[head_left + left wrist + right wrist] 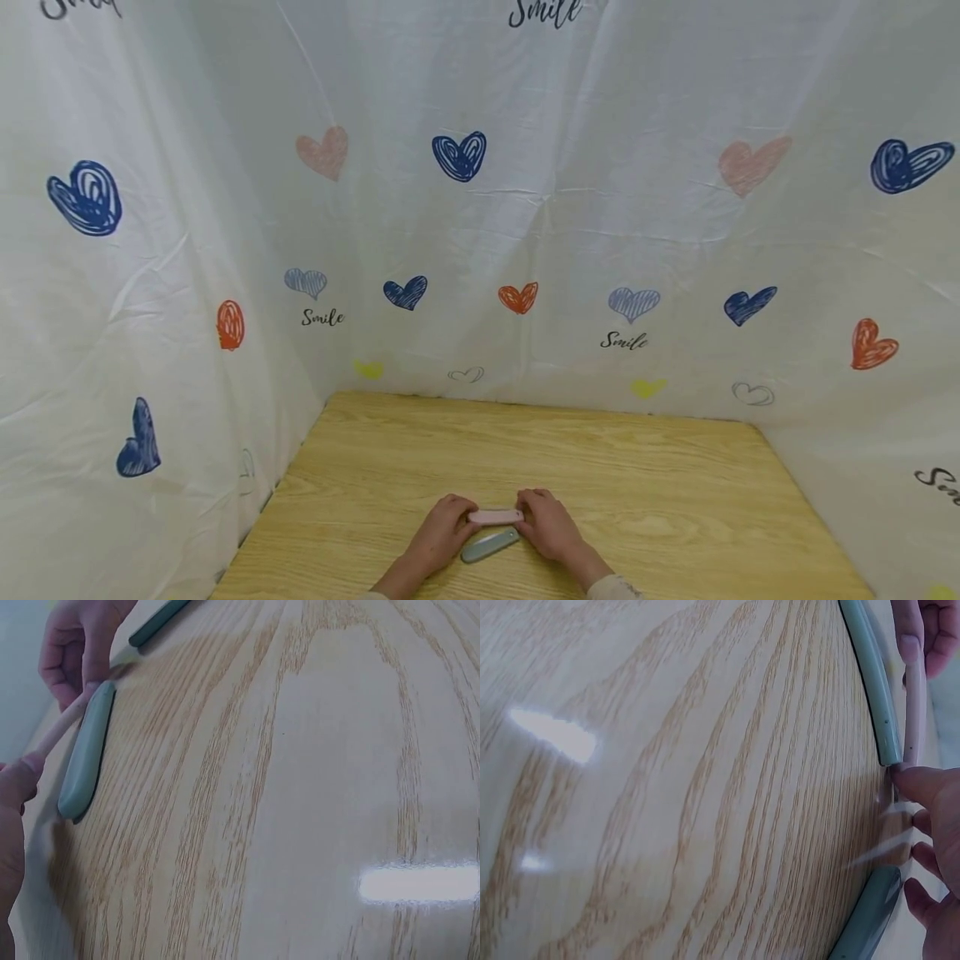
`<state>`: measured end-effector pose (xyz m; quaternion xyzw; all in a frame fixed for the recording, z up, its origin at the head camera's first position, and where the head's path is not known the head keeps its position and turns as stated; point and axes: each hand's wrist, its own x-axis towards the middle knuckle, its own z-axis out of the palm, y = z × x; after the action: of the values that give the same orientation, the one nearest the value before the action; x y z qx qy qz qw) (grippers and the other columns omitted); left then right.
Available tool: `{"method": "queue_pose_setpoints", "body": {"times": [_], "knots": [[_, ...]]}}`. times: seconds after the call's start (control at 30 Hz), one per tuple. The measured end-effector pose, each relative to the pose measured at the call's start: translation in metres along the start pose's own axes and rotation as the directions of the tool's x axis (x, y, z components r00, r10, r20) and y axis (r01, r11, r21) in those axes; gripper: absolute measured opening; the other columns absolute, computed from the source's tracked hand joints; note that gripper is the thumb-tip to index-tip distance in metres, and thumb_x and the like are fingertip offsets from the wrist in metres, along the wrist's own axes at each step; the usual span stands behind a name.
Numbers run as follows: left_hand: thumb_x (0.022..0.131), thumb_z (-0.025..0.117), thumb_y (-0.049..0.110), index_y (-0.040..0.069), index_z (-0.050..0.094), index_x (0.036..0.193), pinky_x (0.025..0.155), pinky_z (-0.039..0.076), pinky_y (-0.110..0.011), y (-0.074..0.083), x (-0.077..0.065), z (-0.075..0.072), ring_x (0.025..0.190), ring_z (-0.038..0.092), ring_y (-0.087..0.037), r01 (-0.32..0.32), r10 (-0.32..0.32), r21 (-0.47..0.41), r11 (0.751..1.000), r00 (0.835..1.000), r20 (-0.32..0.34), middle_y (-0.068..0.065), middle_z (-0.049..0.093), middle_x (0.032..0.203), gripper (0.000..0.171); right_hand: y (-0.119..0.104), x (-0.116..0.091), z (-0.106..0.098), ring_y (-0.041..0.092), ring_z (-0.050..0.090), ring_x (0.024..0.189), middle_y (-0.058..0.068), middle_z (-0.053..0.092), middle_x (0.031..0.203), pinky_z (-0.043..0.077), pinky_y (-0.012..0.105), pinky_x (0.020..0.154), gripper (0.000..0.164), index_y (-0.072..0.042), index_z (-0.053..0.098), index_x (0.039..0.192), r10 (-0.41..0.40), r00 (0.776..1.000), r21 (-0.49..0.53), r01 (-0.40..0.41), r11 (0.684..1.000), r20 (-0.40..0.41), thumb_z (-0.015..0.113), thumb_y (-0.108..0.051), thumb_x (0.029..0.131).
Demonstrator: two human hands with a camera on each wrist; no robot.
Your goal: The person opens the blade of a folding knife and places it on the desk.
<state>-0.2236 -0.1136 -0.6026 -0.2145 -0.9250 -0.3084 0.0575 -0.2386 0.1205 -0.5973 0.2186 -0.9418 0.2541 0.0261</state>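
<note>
Both hands are at a slim pink folding knife (495, 517), folded and roughly level in the head view. Its left end is pinched by the left hand (441, 533); a thumb and fingers of the right hand (551, 525) grip the right end. In the right wrist view a small dark dot shows on the pink handle (915, 712) near the right thumb. A grey-green folding knife (490, 545) lies slanted on the table just nearer than the pink one, between the hands. Another dark green piece (866, 915) lies beside the right hand in the right wrist view; the head view hides it.
The wood-grain table (660, 475) extends beyond and to both sides of the hands. A white curtain (540, 217) printed with hearts and "Smile" stands along its back and side edges. Lamp glare (420, 885) shines on the tabletop in the wrist views.
</note>
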Motion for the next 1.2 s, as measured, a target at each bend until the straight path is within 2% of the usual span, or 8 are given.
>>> {"method": "queue_pose_setpoints", "body": {"times": [0.3, 0.47, 0.7, 0.8, 0.93, 1.0, 1.07, 1.2], "knots": [[0.09, 0.068, 0.028, 0.014, 0.067, 0.106, 0.079, 0.054, -0.027, 0.003, -0.004, -0.003, 0.094, 0.061, -0.011, -0.027, 0.026, -0.027, 0.999, 0.999, -0.037, 0.002, 0.064, 0.103, 0.021, 0.0, -0.004, -0.011, 0.029, 0.062, 0.105, 0.006, 0.067, 0.111, 0.053, 0.046, 0.088, 0.019, -0.017, 0.059, 0.098, -0.039, 0.999, 0.048, 0.039, 0.998, 0.002, 0.072, -0.026, 0.087], [0.091, 0.065, 0.032, 0.016, 0.065, 0.108, 0.081, 0.055, -0.029, 0.004, -0.004, -0.005, 0.096, 0.062, -0.012, -0.029, 0.027, -0.031, 0.999, 0.998, -0.06, 0.003, 0.065, 0.103, 0.023, 0.0, -0.002, -0.021, 0.015, 0.063, 0.09, 0.002, 0.069, 0.095, 0.054, 0.03, 0.077, 0.018, -0.012, 0.058, 0.098, -0.058, 0.998, 0.244, 0.062, 0.968, -0.025, 0.071, -0.017, 0.087], [0.09, 0.067, 0.027, 0.015, 0.066, 0.109, 0.082, 0.055, -0.03, 0.008, -0.005, -0.01, 0.097, 0.063, -0.014, -0.056, 0.047, -0.096, 0.994, 0.995, -0.088, 0.002, 0.067, 0.104, 0.022, 0.005, -0.002, -0.027, 0.0, 0.06, 0.082, 0.006, 0.068, 0.091, 0.051, 0.018, 0.072, 0.022, -0.006, 0.059, 0.1, 0.028, 0.998, 0.589, -0.052, 0.806, 0.049, 0.073, -0.015, 0.085], [0.09, 0.067, 0.027, 0.015, 0.066, 0.108, 0.083, 0.056, -0.032, 0.01, -0.005, -0.013, 0.098, 0.064, -0.015, -0.068, 0.054, -0.147, 0.987, 0.993, -0.101, 0.002, 0.068, 0.104, 0.022, 0.004, -0.004, -0.031, 0.002, 0.061, 0.081, 0.009, 0.069, 0.093, 0.052, 0.019, 0.072, 0.026, -0.001, 0.062, 0.104, 0.03, 0.997, 0.677, -0.07, 0.733, 0.071, 0.073, -0.017, 0.086], [0.089, 0.067, 0.032, 0.017, 0.067, 0.107, 0.085, 0.056, -0.035, 0.013, -0.004, -0.016, 0.098, 0.065, -0.012, -0.043, 0.023, -0.245, 0.969, 0.996, -0.085, 0.004, 0.069, 0.105, 0.024, 0.002, -0.006, -0.036, 0.002, 0.062, 0.08, 0.002, 0.068, 0.091, 0.053, 0.019, 0.07, 0.03, 0.004, 0.063, 0.108, 0.0, 0.995, 0.738, -0.073, 0.671, 0.098, 0.071, -0.017, 0.088], [0.088, 0.067, 0.035, 0.018, 0.068, 0.107, 0.085, 0.056, -0.033, 0.015, -0.002, -0.018, 0.097, 0.065, -0.008, -0.007, -0.013, -0.332, 0.943, 0.998, -0.059, 0.004, 0.07, 0.104, 0.026, 0.001, -0.007, -0.039, 0.002, 0.063, 0.08, -0.002, 0.068, 0.09, 0.054, 0.018, 0.07, 0.031, 0.006, 0.062, 0.109, -0.005, 0.993, 0.772, -0.089, 0.629, 0.118, 0.071, -0.014, 0.087], [0.087, 0.069, 0.033, 0.014, 0.068, 0.107, 0.083, 0.056, -0.029, 0.017, 0.0, -0.02, 0.094, 0.065, -0.004, 0.031, -0.05, -0.452, 0.891, 0.998, -0.031, 0.0, 0.071, 0.103, 0.028, 0.001, -0.007, -0.041, 0.001, 0.063, 0.08, -0.007, 0.068, 0.089, 0.054, 0.018, 0.07, 0.03, 0.008, 0.06, 0.11, -0.009, 0.991, 0.798, -0.102, 0.594, 0.133, 0.07, -0.01, 0.088], [0.088, 0.071, 0.019, -0.003, 0.064, 0.11, 0.074, 0.056, -0.021, 0.018, 0.004, -0.022, 0.083, 0.067, -0.003, 0.093, -0.087, -0.715, 0.693, 0.995, 0.046, -0.011, 0.07, 0.098, 0.032, 0.001, -0.008, -0.042, 0.0, 0.063, 0.082, -0.011, 0.068, 0.089, 0.053, 0.018, 0.072, 0.034, 0.014, 0.056, 0.112, -0.033, 0.989, 0.844, -0.106, 0.525, 0.145, 0.069, -0.007, 0.088]]}}
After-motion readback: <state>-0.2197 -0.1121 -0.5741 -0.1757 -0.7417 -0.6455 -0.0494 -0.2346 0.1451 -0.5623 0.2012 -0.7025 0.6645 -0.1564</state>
